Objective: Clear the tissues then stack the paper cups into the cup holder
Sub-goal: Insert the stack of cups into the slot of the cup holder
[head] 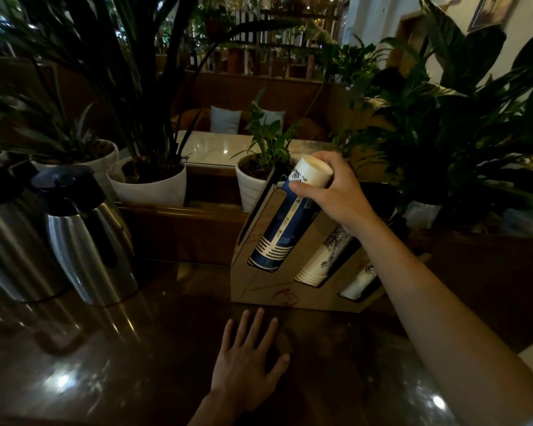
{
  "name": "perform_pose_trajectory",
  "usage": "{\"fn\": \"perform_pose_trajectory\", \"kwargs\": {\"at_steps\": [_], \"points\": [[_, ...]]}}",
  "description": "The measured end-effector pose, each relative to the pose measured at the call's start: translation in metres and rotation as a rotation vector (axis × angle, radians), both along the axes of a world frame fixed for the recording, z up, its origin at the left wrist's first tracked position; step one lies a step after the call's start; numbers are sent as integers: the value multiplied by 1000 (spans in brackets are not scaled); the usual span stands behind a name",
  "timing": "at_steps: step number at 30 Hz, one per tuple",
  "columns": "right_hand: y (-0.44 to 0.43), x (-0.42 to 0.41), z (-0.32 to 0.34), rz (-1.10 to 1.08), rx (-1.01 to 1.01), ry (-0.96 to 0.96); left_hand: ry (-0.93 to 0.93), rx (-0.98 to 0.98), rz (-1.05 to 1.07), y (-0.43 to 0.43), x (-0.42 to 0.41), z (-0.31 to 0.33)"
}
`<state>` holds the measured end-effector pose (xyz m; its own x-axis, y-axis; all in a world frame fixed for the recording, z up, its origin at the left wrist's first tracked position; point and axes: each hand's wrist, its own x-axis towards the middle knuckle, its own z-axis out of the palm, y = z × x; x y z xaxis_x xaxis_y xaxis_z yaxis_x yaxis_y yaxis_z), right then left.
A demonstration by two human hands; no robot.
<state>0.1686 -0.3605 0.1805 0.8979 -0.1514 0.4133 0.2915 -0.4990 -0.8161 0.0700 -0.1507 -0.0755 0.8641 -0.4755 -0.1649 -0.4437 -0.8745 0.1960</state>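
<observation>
Head view: my right hand [330, 192] grips the blue cup stack [285, 222], seating it in the cup holder [259, 290]; left hand [246, 361] lies flat, released. Next, push down.

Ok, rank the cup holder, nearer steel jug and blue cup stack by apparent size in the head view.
1. cup holder
2. nearer steel jug, close behind; camera nearness makes this unsure
3. blue cup stack

Glossy dark tabletop [136, 348] catching reflections, brushed steel jugs [86, 241] with a sheen, matt brown cardboard cup holder [259, 290], smooth printed paper cups [277, 235], glazed white plant pots [154, 186]
</observation>
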Motion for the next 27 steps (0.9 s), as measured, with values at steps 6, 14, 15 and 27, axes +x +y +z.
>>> {"fn": "perform_pose_trajectory", "kwargs": {"at_steps": [6, 14, 15, 27], "points": [[1, 1, -1, -8, -41, 73, -16, -11, -5, 1, -2, 0], [0, 2, 3, 33, -129, 148, -34, -14, 6, 0, -4, 0], [-1, 2, 3, 34, -152, 147, -28, -11, 3, 1, -3, 1], [10, 23, 34, 90, -332, 41, -6, -16, -1, 0, -3, 1]]}}
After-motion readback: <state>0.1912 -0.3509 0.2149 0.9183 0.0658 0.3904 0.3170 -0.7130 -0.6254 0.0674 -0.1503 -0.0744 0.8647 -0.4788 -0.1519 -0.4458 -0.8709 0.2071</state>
